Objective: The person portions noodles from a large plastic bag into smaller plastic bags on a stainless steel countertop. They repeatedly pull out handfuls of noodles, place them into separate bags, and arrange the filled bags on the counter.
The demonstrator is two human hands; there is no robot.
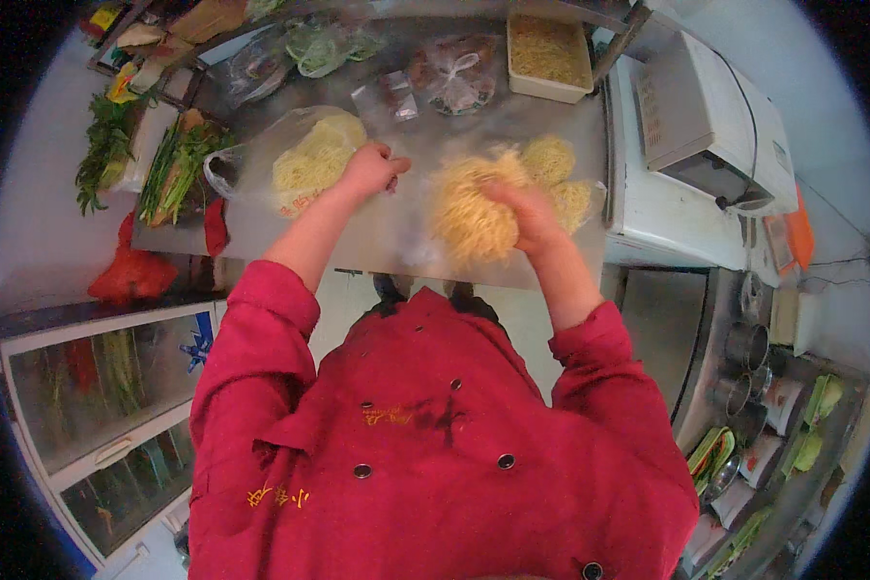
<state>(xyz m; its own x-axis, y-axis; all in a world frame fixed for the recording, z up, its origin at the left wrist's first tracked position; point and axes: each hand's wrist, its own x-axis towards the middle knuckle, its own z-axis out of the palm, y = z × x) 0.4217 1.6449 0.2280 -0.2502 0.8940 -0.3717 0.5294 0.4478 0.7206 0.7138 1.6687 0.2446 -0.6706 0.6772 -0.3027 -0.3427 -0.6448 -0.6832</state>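
My right hand [533, 216] grips a loose bundle of yellow noodles [476, 217], blurred by motion, over the front of the metal worktop [384, 235]. Just beyond that hand lie two more noodle nests, one round [549, 159] and one [571, 203] by the worktop's right edge, seemingly on clear plastic. To the left, a clear plastic bag [250, 163] holds a pile of similar noodles [312, 163]. My left hand [373, 172] is at this bag's right side, fingers partly spread, with nothing visible in them. Its wrist hides part of the bag.
At the back stand a tied plastic bag [460, 80] and a cream tub [551, 61] of noodle-like food. Leafy greens [181, 170] lie at the left, above a red bag [132, 264]. A white microwave-like appliance [703, 123] is on the right. Below left is a glass-doored cabinet [109, 406].
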